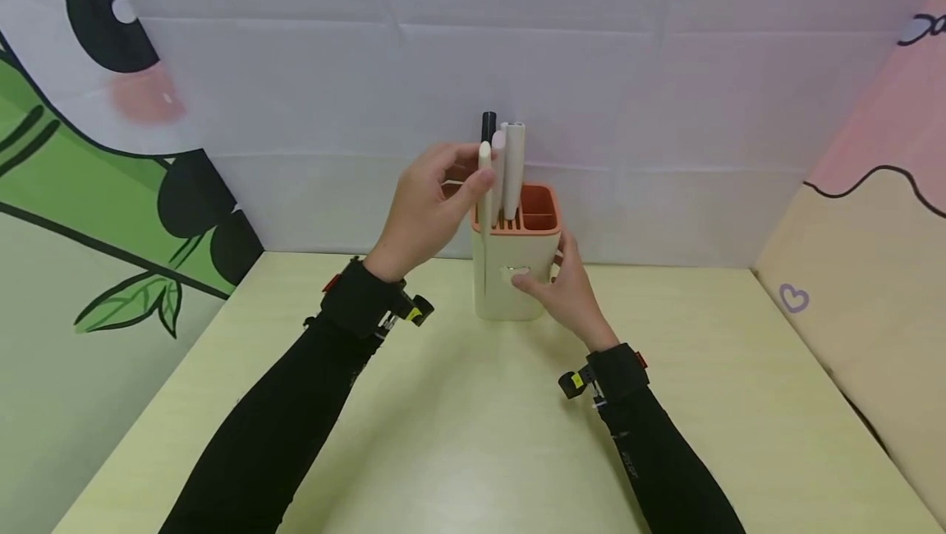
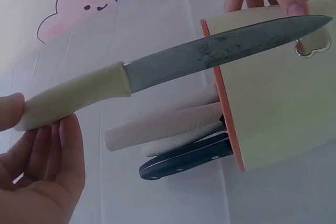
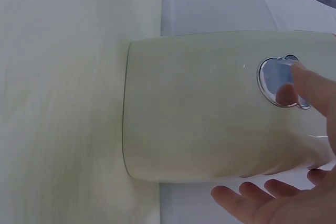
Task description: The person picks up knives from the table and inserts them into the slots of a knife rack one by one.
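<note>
A knife with a cream handle [image 2: 79, 94] is pinched by its handle in my left hand [image 1: 429, 205]. Its blade [image 2: 226, 48] is outside the holder, pointing down across the front in the head view, with dark marks on the steel. The cream knife holder [image 1: 510, 292] stands upright, topped by an orange insert [image 1: 539, 199]. My right hand [image 1: 565, 287] grips the holder's right side, thumb over the front by a shiny emblem [image 3: 275, 77]. Standing in the slots are a black-handled knife [image 2: 184, 157] and several pale handles [image 1: 515, 164].
The holder stands on a pale wooden table [image 1: 443, 435], close to its back edge. Behind rises a light cloth backdrop [image 1: 332, 90] with cartoon prints. Another printed panel [image 1: 872, 287] borders the right side.
</note>
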`<state>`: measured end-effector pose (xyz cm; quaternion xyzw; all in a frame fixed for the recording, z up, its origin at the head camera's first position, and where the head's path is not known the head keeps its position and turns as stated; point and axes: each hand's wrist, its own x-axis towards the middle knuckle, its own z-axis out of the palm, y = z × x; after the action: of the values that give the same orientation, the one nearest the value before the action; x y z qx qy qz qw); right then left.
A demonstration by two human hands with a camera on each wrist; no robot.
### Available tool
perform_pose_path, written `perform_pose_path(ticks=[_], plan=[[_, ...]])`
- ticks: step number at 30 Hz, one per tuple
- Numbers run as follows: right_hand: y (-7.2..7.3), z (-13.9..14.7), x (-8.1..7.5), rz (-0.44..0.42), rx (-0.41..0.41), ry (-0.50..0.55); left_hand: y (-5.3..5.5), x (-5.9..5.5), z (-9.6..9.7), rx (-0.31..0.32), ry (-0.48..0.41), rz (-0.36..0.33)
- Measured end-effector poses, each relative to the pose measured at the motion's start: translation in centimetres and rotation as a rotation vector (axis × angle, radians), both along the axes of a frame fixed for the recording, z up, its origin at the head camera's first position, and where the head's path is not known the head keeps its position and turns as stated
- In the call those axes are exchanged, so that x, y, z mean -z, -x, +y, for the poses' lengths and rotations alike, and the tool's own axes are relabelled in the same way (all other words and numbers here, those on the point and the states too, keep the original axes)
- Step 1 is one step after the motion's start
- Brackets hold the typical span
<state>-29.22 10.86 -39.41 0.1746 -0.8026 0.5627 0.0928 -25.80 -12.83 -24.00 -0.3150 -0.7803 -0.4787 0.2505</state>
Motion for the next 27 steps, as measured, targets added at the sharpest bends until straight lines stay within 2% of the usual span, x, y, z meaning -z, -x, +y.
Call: perform_pose_path(ticks=[7,13,17,21,27], plan=[[0.4,-0.5,1.4,0.038,0.028,-0.014,1.0,-1.7,-0.5,0.009,-0.012,0.029],[0.4,-0.7,1.5,0.034,0.042,-0.020,1.5,-3.8,-1.0,-0.025,0.003,0.041],[0.3,-0.6,1.4,0.017,0.054,-0.018,1.6,-5.1,-0.9,-0.020,-0.020,0.060],[0.4,-0.5,1.4,0.018,0.045,-0.015,1.7,-6.1,-0.8,-0.024,-0.025,0.107],[0.4,-0.4,1.4,0.012,0.045,-0.009,2.1,-6.9,-0.4,-0.043,-0.014,0.106]])
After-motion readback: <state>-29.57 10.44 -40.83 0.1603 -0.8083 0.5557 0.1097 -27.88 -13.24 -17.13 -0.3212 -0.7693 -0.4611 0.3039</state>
